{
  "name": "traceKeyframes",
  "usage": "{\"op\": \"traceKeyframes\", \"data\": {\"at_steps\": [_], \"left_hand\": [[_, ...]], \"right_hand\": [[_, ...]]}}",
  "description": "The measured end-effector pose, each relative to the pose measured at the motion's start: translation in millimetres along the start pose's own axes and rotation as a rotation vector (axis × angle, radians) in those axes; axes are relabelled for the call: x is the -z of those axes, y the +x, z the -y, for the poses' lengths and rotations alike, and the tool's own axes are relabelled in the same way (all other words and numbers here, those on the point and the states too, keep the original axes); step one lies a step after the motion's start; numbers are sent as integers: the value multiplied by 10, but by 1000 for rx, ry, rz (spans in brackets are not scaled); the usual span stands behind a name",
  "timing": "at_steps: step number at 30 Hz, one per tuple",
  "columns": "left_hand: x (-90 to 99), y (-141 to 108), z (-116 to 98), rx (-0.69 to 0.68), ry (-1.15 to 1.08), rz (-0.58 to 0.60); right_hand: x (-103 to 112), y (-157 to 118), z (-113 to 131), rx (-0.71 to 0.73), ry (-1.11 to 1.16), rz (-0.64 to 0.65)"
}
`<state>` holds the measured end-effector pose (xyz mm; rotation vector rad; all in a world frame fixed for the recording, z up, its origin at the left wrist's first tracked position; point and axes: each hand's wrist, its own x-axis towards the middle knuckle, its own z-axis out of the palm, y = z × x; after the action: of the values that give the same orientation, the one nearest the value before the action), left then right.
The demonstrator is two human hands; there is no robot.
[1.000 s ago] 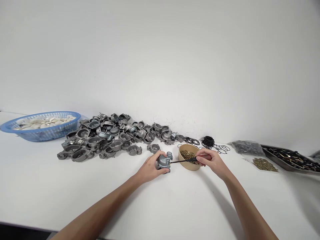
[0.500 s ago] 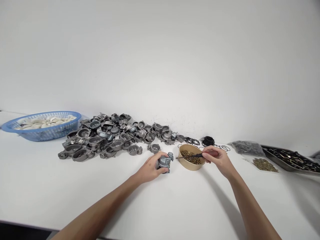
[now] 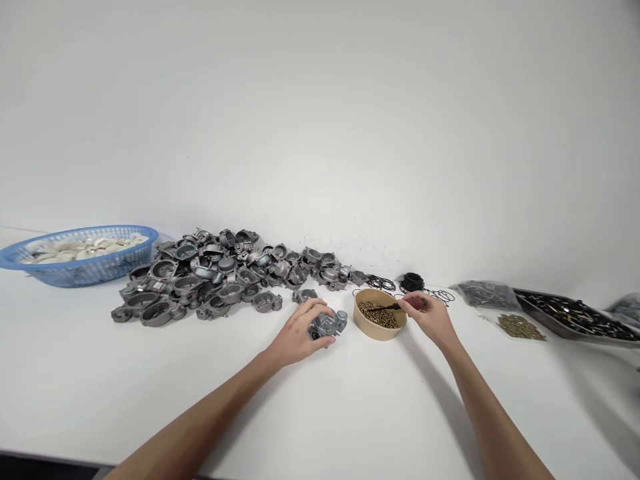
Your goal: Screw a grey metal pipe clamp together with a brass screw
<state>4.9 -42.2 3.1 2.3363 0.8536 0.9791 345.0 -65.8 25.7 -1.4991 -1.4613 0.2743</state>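
Observation:
Near the middle of the white table, my left hand [image 3: 300,333] is closed around a grey metal housing [image 3: 327,324]. My right hand [image 3: 430,319] grips a screwdriver [image 3: 415,303] by its red and black handle, at the right side of a tan bowl [image 3: 380,329]. The shaft of the screwdriver slants left over the brass-coloured screws [image 3: 377,315] in the bowl, its tip low among them. Whether a screw sits on the tip is too small to tell.
Many grey metal housings [image 3: 187,285] lie heaped at the left. Beyond them stands a blue basket [image 3: 85,270] of whitish parts. Black rings [image 3: 413,282] lie behind the bowl. At the right are a clear bag [image 3: 485,295], brass pieces [image 3: 521,327] and a tray [image 3: 555,325] of dark parts.
The screwdriver's tip has gone from above the bowl's left rim to down among the screws. The housing in my left hand has turned and lies flatter. The whole view has shifted slightly.

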Motion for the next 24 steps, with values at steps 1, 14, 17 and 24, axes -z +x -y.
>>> {"op": "traceKeyframes", "data": {"at_steps": [1, 14, 17, 24], "left_hand": [[-1, 0, 1, -8, -18, 2], [14, -25, -23, -65, -92, 39], [-9, -21, -29, 0, -138, 64], [-66, 0, -29, 55, -181, 71]], "right_hand": [[10, 7, -8, -9, 16, -7], [161, -17, 122, -62, 321, -137], [150, -21, 140, -73, 430, -143], [52, -97, 308, -48, 542, -57]]}}
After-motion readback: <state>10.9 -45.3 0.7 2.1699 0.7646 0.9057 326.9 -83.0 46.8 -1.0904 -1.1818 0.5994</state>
